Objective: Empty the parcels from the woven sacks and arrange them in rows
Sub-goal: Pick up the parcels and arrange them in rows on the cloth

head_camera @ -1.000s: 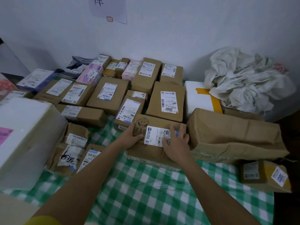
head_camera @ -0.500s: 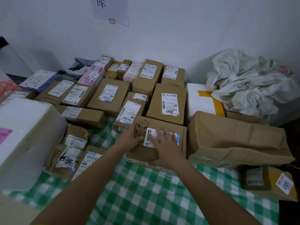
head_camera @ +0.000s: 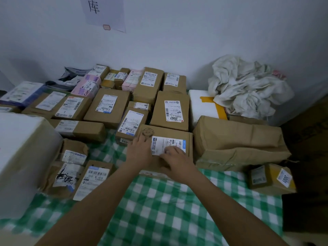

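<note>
Both hands lay on one brown cardboard parcel that sat on the green-and-white checked cloth covering the surface, at the near end of a row of boxes. The left hand rested flat on the parcel's left part, over a printed cartoon face, its grip loose and around nothing. The right hand lay on the white shipping label, fingers spread and fairly straight (motion blur hid the fingertips), pressing rather than clasping.

Just behind the parcel stood a box marked 2097 and, to its left, a smaller labelled box. A long, crumpled brown-paper package lay touching the parcel's right side, with a white foam box taped in yellow behind it. Crumpled white woven sacks were heaped against the wall at the far right. More labelled parcels ran in rows toward the wall, and a large white box sat at the left edge.
</note>
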Motion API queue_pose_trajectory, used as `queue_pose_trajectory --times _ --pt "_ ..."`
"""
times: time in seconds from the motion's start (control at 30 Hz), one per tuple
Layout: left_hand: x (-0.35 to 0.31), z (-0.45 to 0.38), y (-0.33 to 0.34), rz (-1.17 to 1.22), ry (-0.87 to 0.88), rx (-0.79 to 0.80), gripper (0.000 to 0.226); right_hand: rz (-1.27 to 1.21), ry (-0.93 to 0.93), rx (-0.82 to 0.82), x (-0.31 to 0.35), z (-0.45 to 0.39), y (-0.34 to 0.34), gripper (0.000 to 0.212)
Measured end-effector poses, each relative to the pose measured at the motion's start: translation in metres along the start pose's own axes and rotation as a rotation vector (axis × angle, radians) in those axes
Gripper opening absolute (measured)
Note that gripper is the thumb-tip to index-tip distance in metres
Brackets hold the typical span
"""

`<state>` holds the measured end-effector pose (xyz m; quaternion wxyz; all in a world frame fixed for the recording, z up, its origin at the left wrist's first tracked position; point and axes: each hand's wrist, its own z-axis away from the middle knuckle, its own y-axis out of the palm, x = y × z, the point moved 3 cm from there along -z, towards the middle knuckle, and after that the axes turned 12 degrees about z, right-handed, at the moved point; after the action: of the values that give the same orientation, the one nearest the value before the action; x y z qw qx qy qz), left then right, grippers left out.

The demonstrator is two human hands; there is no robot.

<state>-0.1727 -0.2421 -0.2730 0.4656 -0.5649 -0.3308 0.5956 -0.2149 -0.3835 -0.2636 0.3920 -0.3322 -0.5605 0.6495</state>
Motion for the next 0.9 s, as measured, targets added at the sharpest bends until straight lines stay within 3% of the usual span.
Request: queue_pose_trajectory --times 0.2,0.37,0.47,0.7,0.9 --pt "-0.016 0.022 0.009 0.062 -0.002 0.034 0.034 -0.164 0.1 -0.125 -0.018 0.039 -0.005 0.028" --pt "-0.047 0.042 0.007 0.238 0.184 0.297 0.028 -0.286 0.189 -0.18 -0.044 0.056 -0.013 0.02" --pt "-0.069 0.045 0.004 0.304 0.196 0.386 0.029 -0.439 0.236 -0.194 -0.065 0.07 -0.018 0.016" --pt "-0.149 0.039 0.027 0.319 0.219 0.155 0.029 -0.455 0.263 -0.179 -0.13 0.119 -0.005 0.02" --pt "-0.216 0.038 0.063 0.328 0.005 -0.058 0.024 -0.431 0.309 -0.215 -0.211 0.177 0.011 0.019"
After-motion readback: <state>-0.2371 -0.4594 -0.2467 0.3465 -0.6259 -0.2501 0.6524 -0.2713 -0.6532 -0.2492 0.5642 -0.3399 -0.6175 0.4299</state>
